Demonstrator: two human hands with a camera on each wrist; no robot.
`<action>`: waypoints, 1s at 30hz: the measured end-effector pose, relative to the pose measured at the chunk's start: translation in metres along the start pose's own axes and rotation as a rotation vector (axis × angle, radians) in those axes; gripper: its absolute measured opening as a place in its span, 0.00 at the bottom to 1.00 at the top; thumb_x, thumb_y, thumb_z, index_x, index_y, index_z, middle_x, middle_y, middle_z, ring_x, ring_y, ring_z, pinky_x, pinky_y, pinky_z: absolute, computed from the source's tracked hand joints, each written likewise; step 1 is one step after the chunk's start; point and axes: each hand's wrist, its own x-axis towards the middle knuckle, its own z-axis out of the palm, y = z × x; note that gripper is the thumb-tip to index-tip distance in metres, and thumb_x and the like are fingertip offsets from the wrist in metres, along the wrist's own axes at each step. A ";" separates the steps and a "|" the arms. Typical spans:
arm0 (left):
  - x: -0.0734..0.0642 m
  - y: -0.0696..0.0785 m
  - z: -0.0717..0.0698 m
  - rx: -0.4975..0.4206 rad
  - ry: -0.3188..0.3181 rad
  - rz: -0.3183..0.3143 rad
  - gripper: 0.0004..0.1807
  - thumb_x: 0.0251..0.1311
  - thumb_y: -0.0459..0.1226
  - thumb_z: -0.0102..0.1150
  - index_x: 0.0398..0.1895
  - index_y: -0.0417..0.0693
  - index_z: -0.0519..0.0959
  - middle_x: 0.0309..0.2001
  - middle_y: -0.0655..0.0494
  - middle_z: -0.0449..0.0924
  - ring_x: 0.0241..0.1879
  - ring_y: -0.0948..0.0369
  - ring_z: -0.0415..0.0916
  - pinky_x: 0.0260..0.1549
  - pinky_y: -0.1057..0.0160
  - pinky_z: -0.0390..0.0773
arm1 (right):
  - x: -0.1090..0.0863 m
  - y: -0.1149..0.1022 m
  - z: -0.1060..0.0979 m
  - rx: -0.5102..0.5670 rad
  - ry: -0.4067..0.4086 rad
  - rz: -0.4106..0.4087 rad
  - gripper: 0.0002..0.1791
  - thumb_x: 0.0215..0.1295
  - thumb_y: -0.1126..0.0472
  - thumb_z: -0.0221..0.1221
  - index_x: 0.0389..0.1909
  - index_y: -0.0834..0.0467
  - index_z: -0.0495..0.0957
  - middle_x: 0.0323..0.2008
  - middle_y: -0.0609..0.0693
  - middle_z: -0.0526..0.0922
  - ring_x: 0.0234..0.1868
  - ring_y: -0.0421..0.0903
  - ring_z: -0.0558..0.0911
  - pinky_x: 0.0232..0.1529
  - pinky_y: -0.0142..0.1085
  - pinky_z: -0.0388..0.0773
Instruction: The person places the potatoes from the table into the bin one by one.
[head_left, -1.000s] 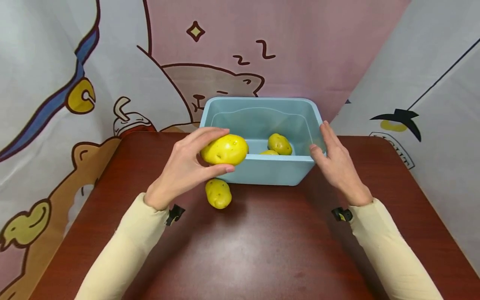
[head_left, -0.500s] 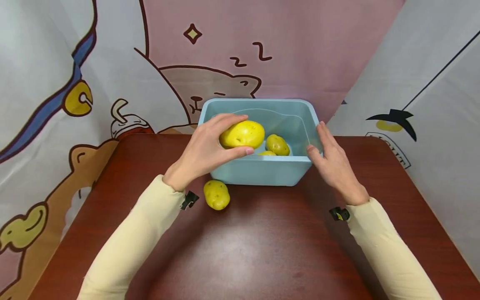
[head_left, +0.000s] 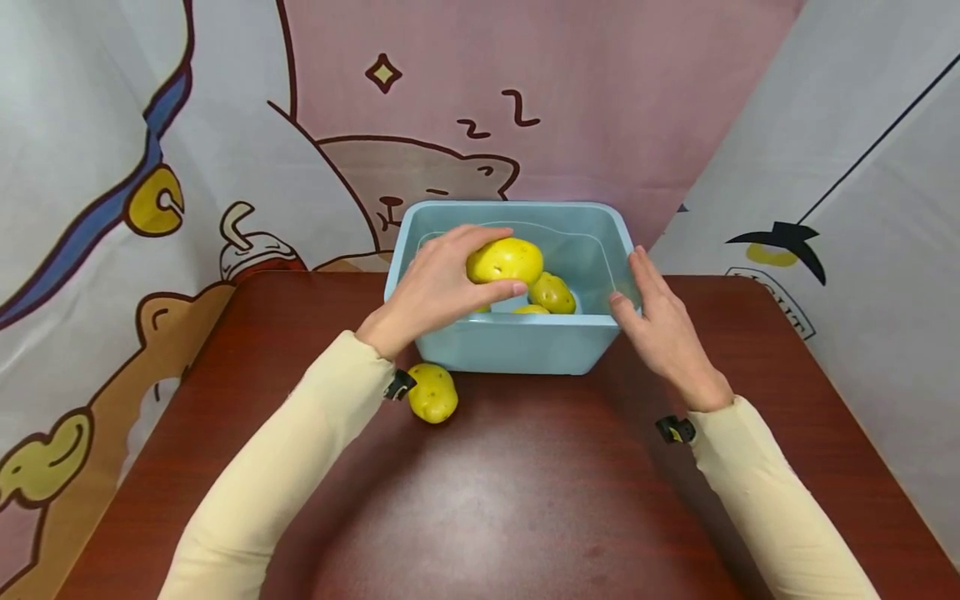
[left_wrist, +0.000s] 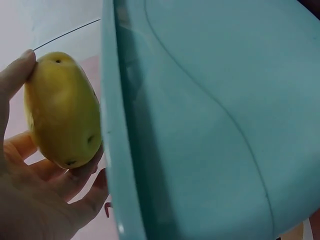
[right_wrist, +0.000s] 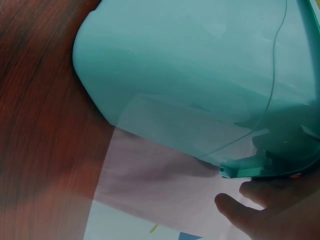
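My left hand (head_left: 442, 282) holds a yellow potato (head_left: 507, 261) between thumb and fingers, above the opening of a light blue plastic bin (head_left: 517, 346). In the left wrist view this potato (left_wrist: 64, 110) is beside the bin's rim (left_wrist: 120, 150). At the bin's right side, my right hand (head_left: 670, 333) has its fingers straight along the outer wall and its thumb at the front corner. A potato (head_left: 552, 293) lies inside the bin. Next to it shows the top of another (head_left: 532, 309), and a yellow sliver appears under my left hand. One more potato (head_left: 432, 393) lies on the table before the bin.
The dark red-brown wooden table (head_left: 525, 500) bears the bin near its far edge. Right behind the table hangs a cartoon-printed cloth (head_left: 600, 100). Small black devices are strapped at both wrists.
My left hand has carried its potato rightward, from the bin's front left rim to over the opening. The right hand has stayed at the bin's right side.
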 end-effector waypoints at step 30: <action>0.033 -0.013 0.035 0.123 -0.174 -0.153 0.44 0.65 0.60 0.65 0.79 0.54 0.64 0.75 0.52 0.67 0.70 0.51 0.67 0.65 0.47 0.70 | 0.001 -0.001 0.000 -0.009 0.001 0.007 0.41 0.78 0.45 0.46 0.83 0.59 0.46 0.84 0.50 0.44 0.82 0.58 0.50 0.76 0.61 0.52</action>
